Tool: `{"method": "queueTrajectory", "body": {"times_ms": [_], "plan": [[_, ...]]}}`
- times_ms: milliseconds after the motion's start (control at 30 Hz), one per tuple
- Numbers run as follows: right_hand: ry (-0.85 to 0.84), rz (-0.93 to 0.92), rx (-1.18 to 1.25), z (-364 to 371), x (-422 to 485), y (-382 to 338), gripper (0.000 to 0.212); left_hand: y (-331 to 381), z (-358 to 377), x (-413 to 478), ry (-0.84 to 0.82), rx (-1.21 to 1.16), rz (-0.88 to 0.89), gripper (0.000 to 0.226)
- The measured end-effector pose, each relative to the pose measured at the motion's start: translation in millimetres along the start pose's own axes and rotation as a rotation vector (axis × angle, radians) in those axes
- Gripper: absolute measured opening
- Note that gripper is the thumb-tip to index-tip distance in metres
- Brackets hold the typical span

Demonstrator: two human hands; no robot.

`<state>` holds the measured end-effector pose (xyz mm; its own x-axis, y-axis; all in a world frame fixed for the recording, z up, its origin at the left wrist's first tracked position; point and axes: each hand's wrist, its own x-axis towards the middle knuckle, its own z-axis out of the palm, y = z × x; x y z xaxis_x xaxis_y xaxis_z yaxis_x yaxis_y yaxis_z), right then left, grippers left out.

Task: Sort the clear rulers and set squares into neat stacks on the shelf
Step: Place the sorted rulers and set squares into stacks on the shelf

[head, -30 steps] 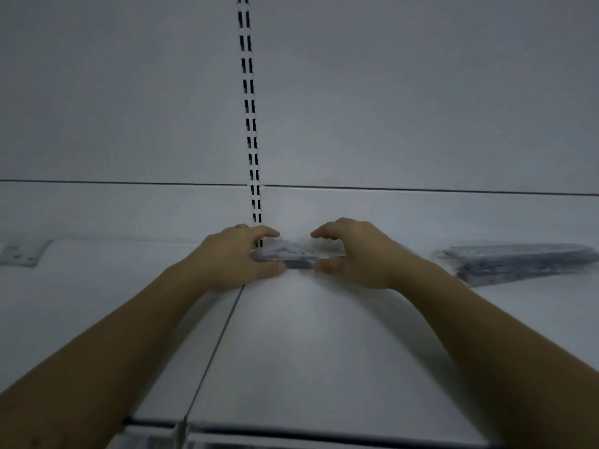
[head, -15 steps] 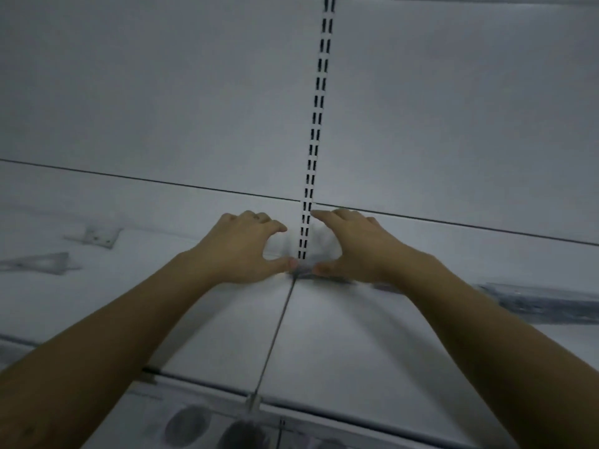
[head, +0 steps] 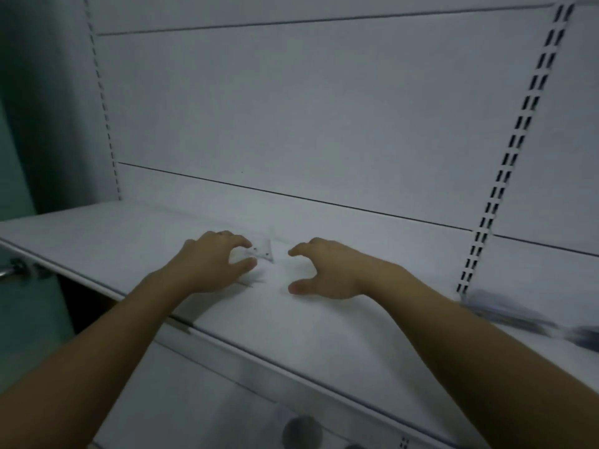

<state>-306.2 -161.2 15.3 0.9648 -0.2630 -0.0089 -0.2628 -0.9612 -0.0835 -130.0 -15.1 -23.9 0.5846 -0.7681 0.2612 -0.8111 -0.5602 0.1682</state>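
A small clear set square (head: 264,251) lies flat on the white shelf (head: 129,241), hard to make out against it. My left hand (head: 210,265) rests on the shelf with thumb and forefinger pinched on the set square's left edge. My right hand (head: 327,270) hovers just right of it, fingers spread and curved, holding nothing. A blurred stack of clear rulers (head: 518,315) lies on the shelf at the far right, beyond my right forearm.
The white back panel carries a slotted upright (head: 505,176) on the right and another (head: 103,108) on the left. The shelf's front edge (head: 324,380) runs diagonally below my arms. Dark round shapes (head: 301,429) sit on a lower level. A metal rod (head: 9,270) sticks out at far left.
Both hands left the stack by the middle upright and moved left along the shelf. My view turned left too, and the hands now flank a small set square.
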Motion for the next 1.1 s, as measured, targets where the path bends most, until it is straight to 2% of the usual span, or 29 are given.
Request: {"method": "queueTrajectory", "body": {"times_ms": [133, 267, 467, 567, 700, 867, 933, 1100], "plan": [[-0.05, 0.033, 0.018, 11, 42, -29, 0.062, -48, 7, 8, -0.017, -0.091, -0.01, 0.046], [-0.026, 0.143, 0.023, 23, 77, -41, 0.058, -69, 11, 24, -0.055, -0.153, 0.061, 0.044], [0.013, 0.253, 0.003, 45, 97, -39, 0.053, -71, 13, 75, -0.149, -0.133, 0.212, 0.043], [0.088, 0.267, 0.056, 51, 93, -38, 0.046, -63, 26, 95, -0.212, -0.149, 0.224, 0.044], [0.151, 0.275, 0.108, 50, 89, -29, 0.03, -58, 40, 102, -0.185, -0.083, 0.238, 0.035], [0.161, 0.282, 0.114, 45, 95, -24, 0.018, -71, 35, 96, -0.127, -0.225, 0.325, 0.023], [0.164, 0.281, 0.114, 44, 97, -23, 0.015, -76, 33, 93, -0.115, -0.287, 0.339, 0.018], [0.152, 0.304, 0.093, 42, 96, -19, 0.013, -76, 33, 91, -0.107, -0.269, 0.359, 0.01]]}}
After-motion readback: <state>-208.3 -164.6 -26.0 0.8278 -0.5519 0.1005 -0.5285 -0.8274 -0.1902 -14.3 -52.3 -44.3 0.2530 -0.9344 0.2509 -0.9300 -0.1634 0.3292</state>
